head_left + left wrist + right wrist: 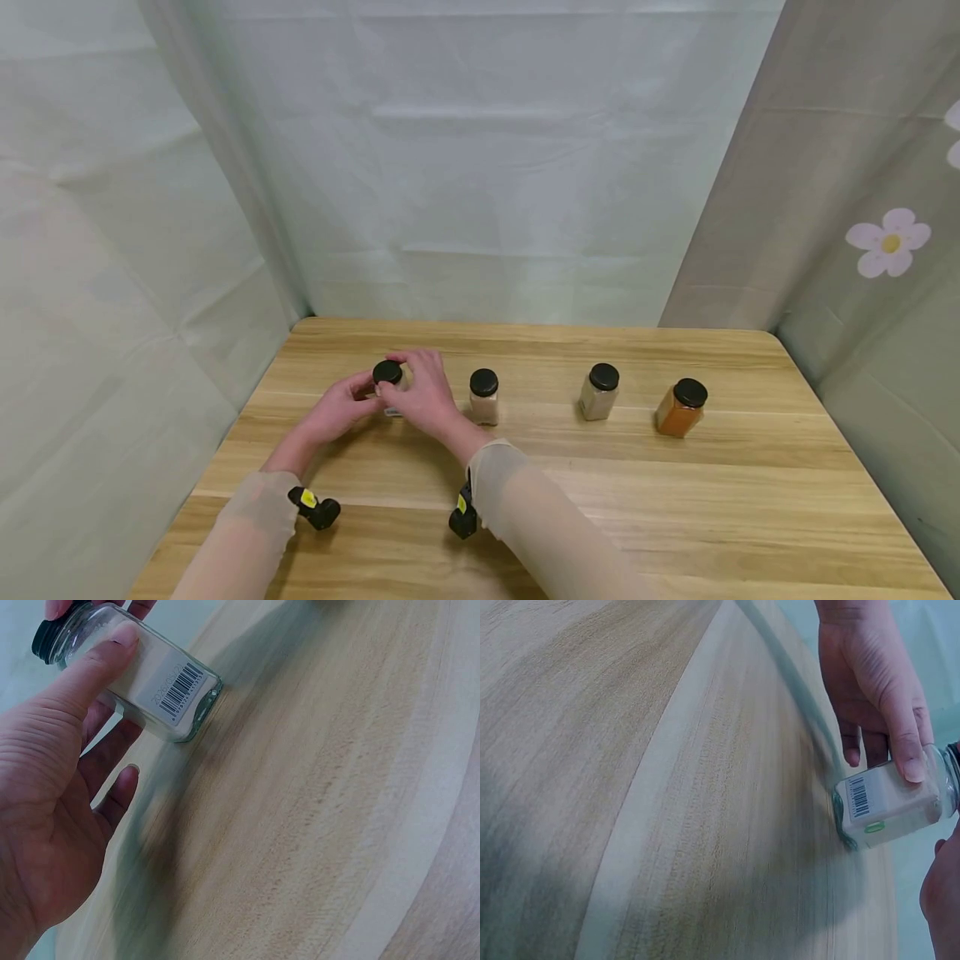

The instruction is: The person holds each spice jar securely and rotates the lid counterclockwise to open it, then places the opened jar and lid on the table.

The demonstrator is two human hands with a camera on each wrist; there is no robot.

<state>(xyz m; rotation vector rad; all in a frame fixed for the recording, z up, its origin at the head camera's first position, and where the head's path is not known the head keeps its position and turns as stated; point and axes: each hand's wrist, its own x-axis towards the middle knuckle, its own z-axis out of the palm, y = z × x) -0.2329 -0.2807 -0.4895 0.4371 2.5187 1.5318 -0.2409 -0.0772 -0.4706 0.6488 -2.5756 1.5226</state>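
A square glass spice jar (393,411) with a black screw lid (387,372) and pale contents stands at the left of the table. My left hand (341,408) holds its body, the thumb lying along the glass in the left wrist view and fingers behind. My right hand (423,396) grips the lid between thumb and fingers; only part of that hand (941,896) shows in the right wrist view. A label with a barcode (181,690) faces the left wrist camera. The jar's base (843,817) appears to rest on the wood.
Just right of my right hand stands a jar of pale pinkish contents (483,398). Farther right are a beige-filled jar (598,392) and an orange-filled jar (681,408), both black-lidded. Pale curtains (487,167) hang around the wooden table (600,517).
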